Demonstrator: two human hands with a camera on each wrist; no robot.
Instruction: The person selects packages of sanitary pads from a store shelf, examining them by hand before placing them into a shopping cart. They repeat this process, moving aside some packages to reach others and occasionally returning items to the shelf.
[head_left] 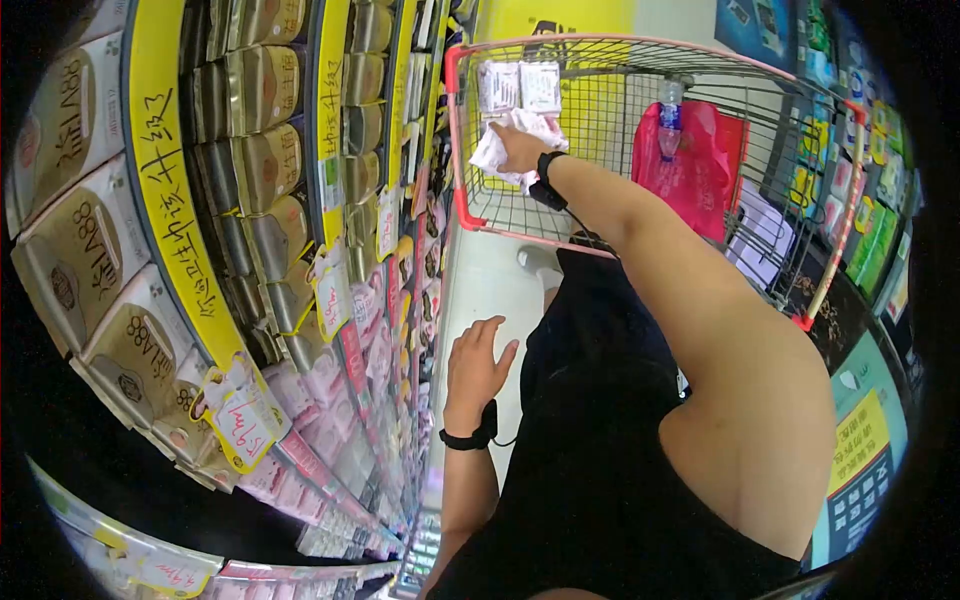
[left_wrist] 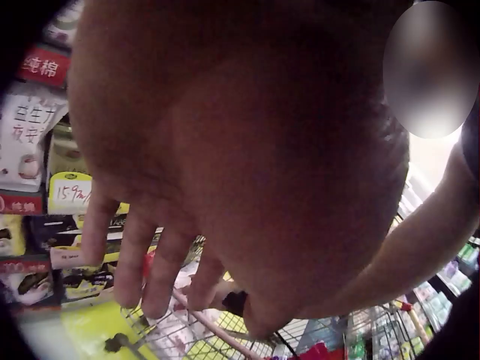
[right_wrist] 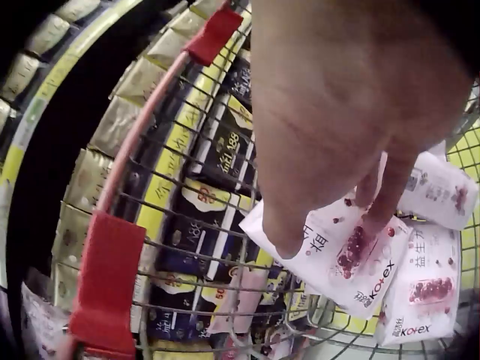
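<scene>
My right hand (head_left: pixel 522 150) reaches into the far left end of a wire shopping cart (head_left: pixel 456 130) with red corners. It holds a white and pink Kotex sanitary pad pack (right_wrist: pixel 330 259), thumb at one edge and fingers over the printed face in the right wrist view. Beside and partly under it lie similar packs (right_wrist: pixel 424 285), and two more packs (head_left: pixel 541 85) sit against the cart's far side. My left hand (head_left: pixel 475 370) hangs between the shelves and my body, fingers extended and thumb apart, holding nothing. Its palm fills much of the left wrist view.
Tall shelves (head_left: pixel 180 200) of gold and white pad packs line the left, with handwritten price tags (head_left: pixel 240 420) sticking out. A pink-red bag (head_left: pixel 700 185) and a plastic bottle (head_left: pixel 670 120) are in the cart's middle. More shelved goods (head_left: pixel 870 240) stand at right.
</scene>
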